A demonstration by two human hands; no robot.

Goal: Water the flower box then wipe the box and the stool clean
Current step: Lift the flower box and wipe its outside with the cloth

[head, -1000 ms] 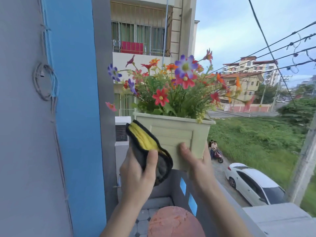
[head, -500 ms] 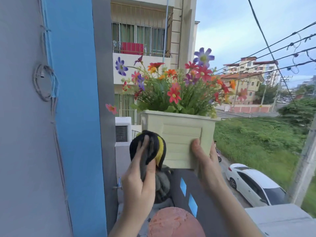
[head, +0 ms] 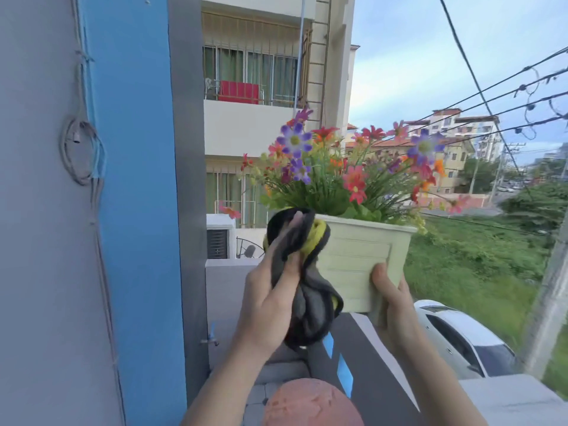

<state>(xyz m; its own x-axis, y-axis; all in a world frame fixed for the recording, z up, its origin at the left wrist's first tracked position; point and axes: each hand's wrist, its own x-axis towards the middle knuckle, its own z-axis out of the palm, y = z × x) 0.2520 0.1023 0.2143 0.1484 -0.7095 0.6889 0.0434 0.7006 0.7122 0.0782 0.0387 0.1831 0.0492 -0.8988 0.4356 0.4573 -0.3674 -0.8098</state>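
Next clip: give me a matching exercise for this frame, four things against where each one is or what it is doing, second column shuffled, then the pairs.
Column 1
1. left hand
2. right hand
3. cloth
4. white car

Column 2
A. parked on the street below, at lower right
B. grips the flower box at its lower right corner
C. grey and yellow, pressed against the box's left side
D. wrapped around the cloth

Pairs: 1-D, 2-B, 3-C, 4-A
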